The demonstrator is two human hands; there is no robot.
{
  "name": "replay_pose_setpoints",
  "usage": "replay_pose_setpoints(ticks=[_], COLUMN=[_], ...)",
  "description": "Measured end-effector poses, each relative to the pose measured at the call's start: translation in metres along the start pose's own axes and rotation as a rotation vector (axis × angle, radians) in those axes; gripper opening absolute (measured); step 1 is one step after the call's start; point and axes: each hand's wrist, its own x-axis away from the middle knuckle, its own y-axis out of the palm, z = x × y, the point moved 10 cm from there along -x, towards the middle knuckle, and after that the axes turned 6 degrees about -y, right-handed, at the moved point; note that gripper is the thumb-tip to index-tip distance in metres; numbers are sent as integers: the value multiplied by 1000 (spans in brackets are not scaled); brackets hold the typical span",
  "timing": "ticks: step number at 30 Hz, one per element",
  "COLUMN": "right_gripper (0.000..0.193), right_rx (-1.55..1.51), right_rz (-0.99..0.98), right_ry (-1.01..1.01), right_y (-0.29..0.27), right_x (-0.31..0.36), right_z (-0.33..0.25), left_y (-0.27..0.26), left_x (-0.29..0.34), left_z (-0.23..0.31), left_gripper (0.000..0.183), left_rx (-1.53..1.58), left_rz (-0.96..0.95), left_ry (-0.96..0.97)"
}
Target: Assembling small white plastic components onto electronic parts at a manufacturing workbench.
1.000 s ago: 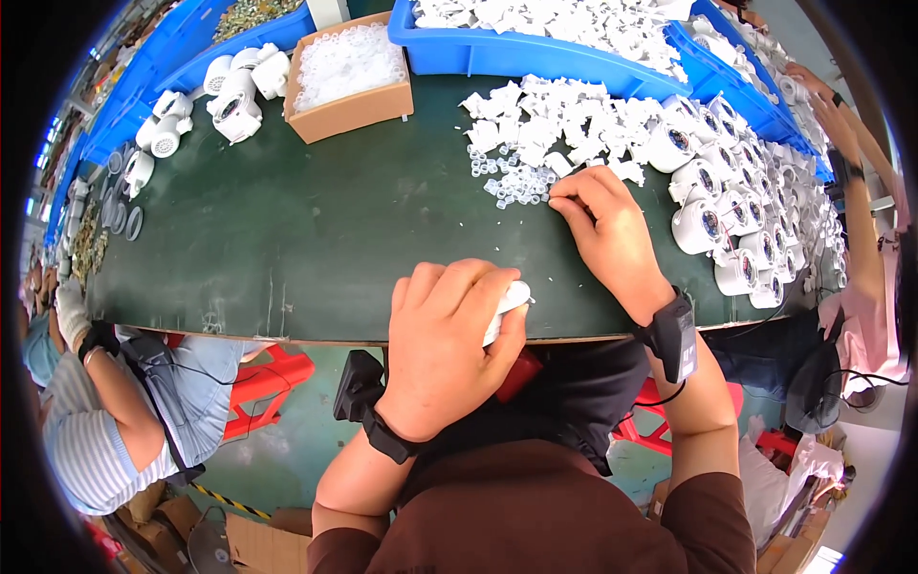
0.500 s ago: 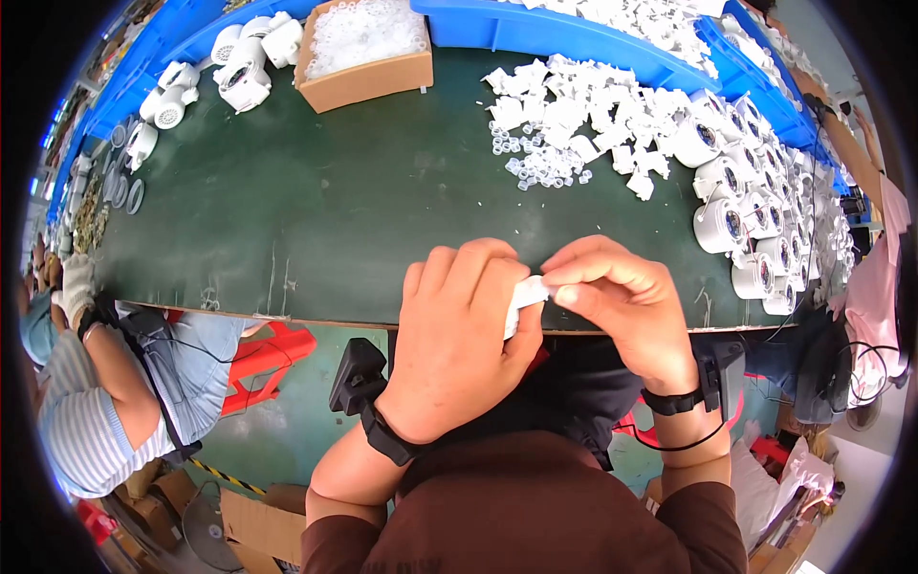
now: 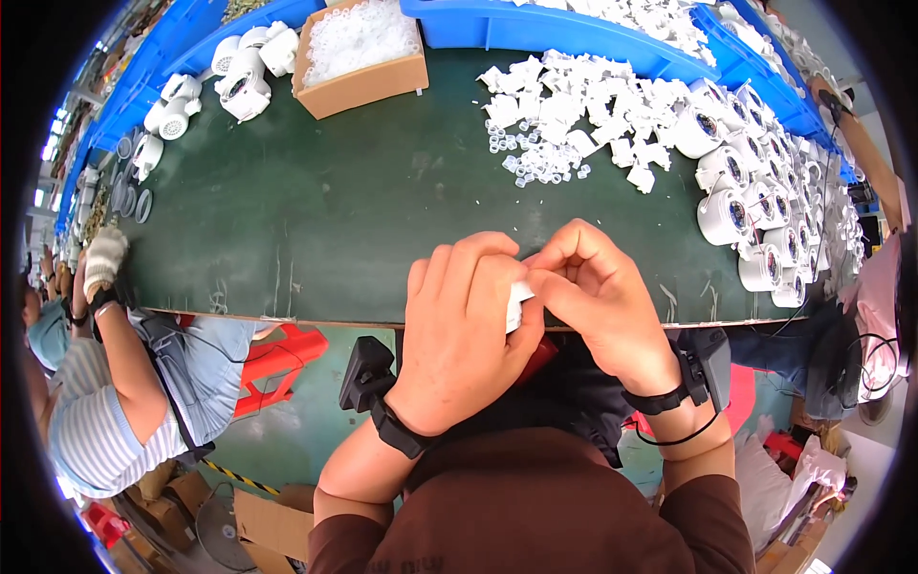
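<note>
My left hand (image 3: pixel 467 330) is closed around a small white plastic part (image 3: pixel 517 304) just over the table's near edge. Most of that part lies hidden behind the fingers; only a pale corner shows between thumb and forefinger. My right hand (image 3: pixel 604 311) meets it from the other side, thumb and forefinger pinched together at the part's edge. Whatever sits in that pinch is too small or too covered to make out. Beyond the hands lie a heap of white plastic pieces (image 3: pixel 602 100) and a cluster of small clear rings (image 3: pixel 545 161).
White round housings (image 3: pixel 724 216) with wires crowd the right side. A cardboard box (image 3: pixel 368 84) of clear rings stands at the back, before blue bins (image 3: pixel 564 38). More white housings (image 3: pixel 244 91) and grey rings (image 3: pixel 143 206) are at left, near a co-worker's gloved hand (image 3: pixel 103 258).
My right hand has drawn in against my left, its fingers more curled, and less of the white part shows. The co-worker's gloved hand at left has shifted upward and right.
</note>
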Motion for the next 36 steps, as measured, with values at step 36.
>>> replay_pose_setpoints(ticks=[36], right_gripper=[76], right_rx=[1724], right_rz=[608], right_ry=[-299], right_y=[-155], right_x=[73], right_z=[-96], left_y=[-2], left_x=[-7], left_z=[-15], left_gripper=[55], left_rx=[-181], left_rz=[42], left_ry=[-151])
